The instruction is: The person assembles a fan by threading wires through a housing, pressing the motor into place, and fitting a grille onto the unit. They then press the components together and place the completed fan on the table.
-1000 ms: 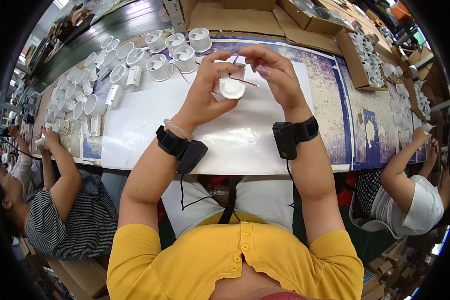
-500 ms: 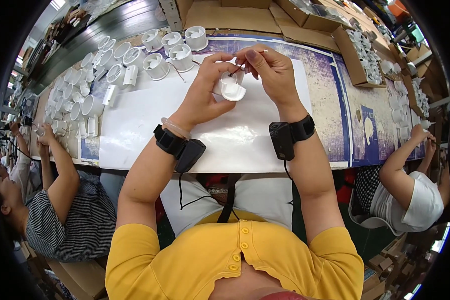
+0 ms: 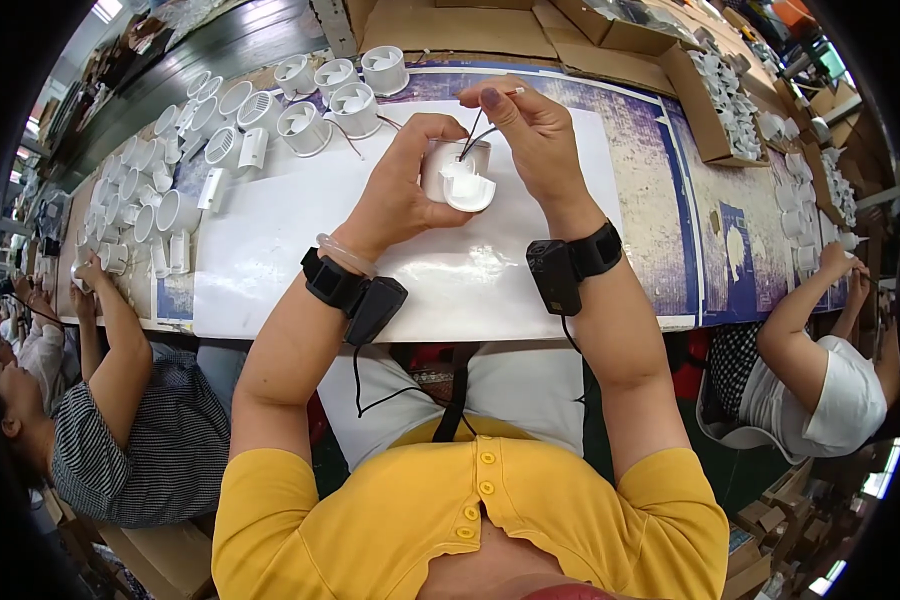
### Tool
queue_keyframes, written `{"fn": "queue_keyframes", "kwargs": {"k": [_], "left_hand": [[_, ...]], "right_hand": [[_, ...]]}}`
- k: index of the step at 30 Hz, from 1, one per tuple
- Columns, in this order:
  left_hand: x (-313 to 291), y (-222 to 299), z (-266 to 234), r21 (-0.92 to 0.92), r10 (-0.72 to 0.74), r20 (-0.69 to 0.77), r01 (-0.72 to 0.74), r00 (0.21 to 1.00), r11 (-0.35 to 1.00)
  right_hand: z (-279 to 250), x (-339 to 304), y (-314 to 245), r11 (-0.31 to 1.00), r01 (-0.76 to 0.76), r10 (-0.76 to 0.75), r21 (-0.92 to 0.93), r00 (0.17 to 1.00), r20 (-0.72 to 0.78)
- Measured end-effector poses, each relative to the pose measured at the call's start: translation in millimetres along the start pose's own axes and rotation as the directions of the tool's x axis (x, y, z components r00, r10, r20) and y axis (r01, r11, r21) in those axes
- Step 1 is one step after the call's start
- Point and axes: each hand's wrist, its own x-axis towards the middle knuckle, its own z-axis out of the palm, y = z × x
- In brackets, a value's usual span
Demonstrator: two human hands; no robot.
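Observation:
A white round plastic housing (image 3: 440,178) is held above the white sheet by my left hand (image 3: 398,190), thumb on the near side and fingers wrapped behind. Its open side, with a curved white lip, faces up toward me. Thin dark wires (image 3: 473,136) rise out of it to my right hand (image 3: 538,145). The thumb and forefinger of that hand pinch the wires, and a small white connector (image 3: 518,91) shows beyond the fingertips. A dark strap with a black box sits on each wrist.
Several white cups with fan blades (image 3: 353,103) stand at the far left of the white sheet (image 3: 300,250). More white housings (image 3: 155,160) crowd the table's left side. A cardboard box of white parts (image 3: 725,110) is at the far right. Co-workers sit on both sides.
The housing has turned so that more of its inside shows. My right hand has shifted slightly left and up, and a longer stretch of wire now shows between it and the housing.

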Motion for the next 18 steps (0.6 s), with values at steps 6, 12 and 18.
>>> {"fn": "queue_keyframes", "kwargs": {"k": [6, 12, 18], "left_hand": [[2.1, 6.1, -1.3, -0.073, -0.027, -0.056, 0.023, 0.998, 0.997], [1.9, 4.9, -2.5, -0.157, -0.047, -0.131, 0.026, 0.990, 0.987], [0.0, 4.6, -0.1, -0.210, -0.065, -0.070, 0.049, 0.995, 0.976]], "right_hand": [[2.7, 1.7, -4.5, 0.987, -0.096, 0.096, 0.128, 0.995, 0.006], [1.6, -2.3, 10.7, 0.980, -0.147, 0.120, 0.136, 0.975, 0.189], [5.3, -2.1, 16.8, 0.995, 0.058, -0.073, 0.082, 0.979, 0.193]]}}
